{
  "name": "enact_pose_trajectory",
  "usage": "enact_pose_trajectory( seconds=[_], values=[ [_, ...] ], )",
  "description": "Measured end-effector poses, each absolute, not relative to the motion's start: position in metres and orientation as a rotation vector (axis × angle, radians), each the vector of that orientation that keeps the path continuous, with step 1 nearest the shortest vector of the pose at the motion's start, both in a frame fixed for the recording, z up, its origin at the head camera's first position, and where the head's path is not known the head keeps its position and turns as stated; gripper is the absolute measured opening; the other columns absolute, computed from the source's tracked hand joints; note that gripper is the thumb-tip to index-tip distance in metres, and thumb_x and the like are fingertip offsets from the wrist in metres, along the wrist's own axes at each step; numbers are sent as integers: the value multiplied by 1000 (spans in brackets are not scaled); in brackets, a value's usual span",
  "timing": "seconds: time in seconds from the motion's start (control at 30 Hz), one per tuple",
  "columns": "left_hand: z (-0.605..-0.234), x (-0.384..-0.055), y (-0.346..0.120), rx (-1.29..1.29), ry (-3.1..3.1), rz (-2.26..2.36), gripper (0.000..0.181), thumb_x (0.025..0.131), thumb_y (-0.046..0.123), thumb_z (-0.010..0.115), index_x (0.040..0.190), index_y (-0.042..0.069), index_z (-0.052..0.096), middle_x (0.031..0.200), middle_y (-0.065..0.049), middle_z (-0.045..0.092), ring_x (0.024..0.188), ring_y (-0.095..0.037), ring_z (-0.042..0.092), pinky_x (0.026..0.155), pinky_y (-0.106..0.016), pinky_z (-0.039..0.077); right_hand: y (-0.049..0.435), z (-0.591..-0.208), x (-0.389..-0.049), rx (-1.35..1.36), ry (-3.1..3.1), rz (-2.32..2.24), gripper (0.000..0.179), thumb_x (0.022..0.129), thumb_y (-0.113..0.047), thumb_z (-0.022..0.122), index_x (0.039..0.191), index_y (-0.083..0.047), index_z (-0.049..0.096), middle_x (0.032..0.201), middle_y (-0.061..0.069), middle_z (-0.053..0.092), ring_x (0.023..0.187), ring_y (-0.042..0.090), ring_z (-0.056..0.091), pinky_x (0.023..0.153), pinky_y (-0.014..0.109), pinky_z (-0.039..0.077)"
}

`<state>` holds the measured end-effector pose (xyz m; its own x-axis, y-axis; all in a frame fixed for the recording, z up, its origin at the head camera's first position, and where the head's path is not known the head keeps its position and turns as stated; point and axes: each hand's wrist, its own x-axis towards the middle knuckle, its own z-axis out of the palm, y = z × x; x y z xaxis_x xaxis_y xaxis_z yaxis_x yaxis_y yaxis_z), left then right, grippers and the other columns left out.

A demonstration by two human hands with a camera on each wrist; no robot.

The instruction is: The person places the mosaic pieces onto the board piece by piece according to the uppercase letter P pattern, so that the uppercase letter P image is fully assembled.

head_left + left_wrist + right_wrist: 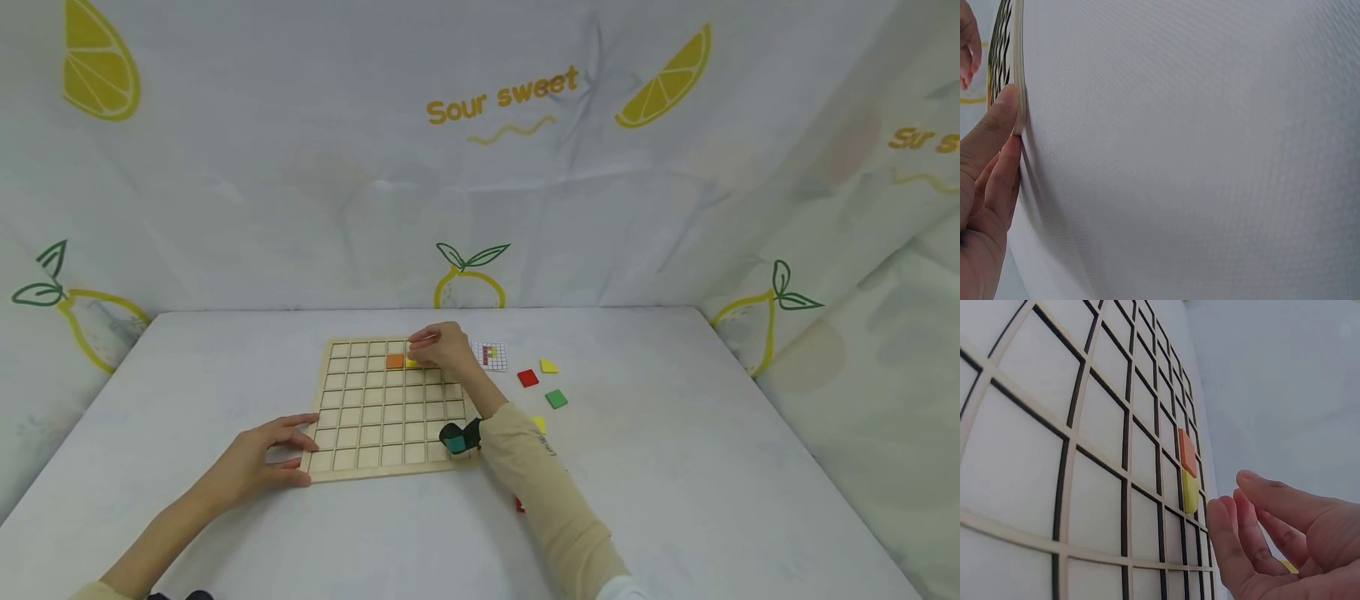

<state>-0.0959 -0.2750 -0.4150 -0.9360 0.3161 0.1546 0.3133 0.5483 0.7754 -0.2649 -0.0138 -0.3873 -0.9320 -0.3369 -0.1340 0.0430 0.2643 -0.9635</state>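
A pale wooden grid board [371,435] lies on the table. Along its left edge rest the fingertips of my left hand [258,458], spread apart; in the left wrist view the thumb [999,119] touches the board's side near a corner. My right hand [446,346] is over the far part of the grid. An orange tile [1187,453] and a yellow tile [1190,492] sit in neighbouring squares there. In the right wrist view the right thumb and fingers are apart, beside the yellow tile, with nothing between their tips. The head view shows that tile partly hidden by the right hand.
Right of the board lies a small pattern card [492,356] with a printed grid. Loose red [528,378], yellow [549,366] and green [557,398] tiles lie beyond it. Another yellow tile [538,424] and a red piece [520,505] show partly behind the right sleeve [555,500].
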Motion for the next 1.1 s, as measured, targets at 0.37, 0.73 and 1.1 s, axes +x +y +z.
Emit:
enact_pose_trajectory(
  seconds=[0.37,0.73,1.1],
  values=[
    [-415,-98,-274,539,2763,1360,32,68,12,85,95,7,68,134,-24,51,109,-30,61,78,-22,59,35,-385,-269,-194,2034,-1789,33,88,6,64,120,9,60,119,26,61,83,12,65,84,32,59],
    [-421,-94,-279,560,2753,1426,33,68,12,85,96,8,68,132,-23,52,104,13,51,75,-24,60,93,-380,-270,-53,2154,-1671,33,91,-1,64,123,2,60,124,20,61,100,22,62,92,36,56],
    [-419,-95,-276,567,2726,1452,34,69,11,84,98,6,67,135,-12,52,103,11,53,76,-24,60,157,-375,-260,-142,2250,-1639,37,94,-4,60,129,5,53,132,25,52,113,31,56,94,37,53]
  ],
)
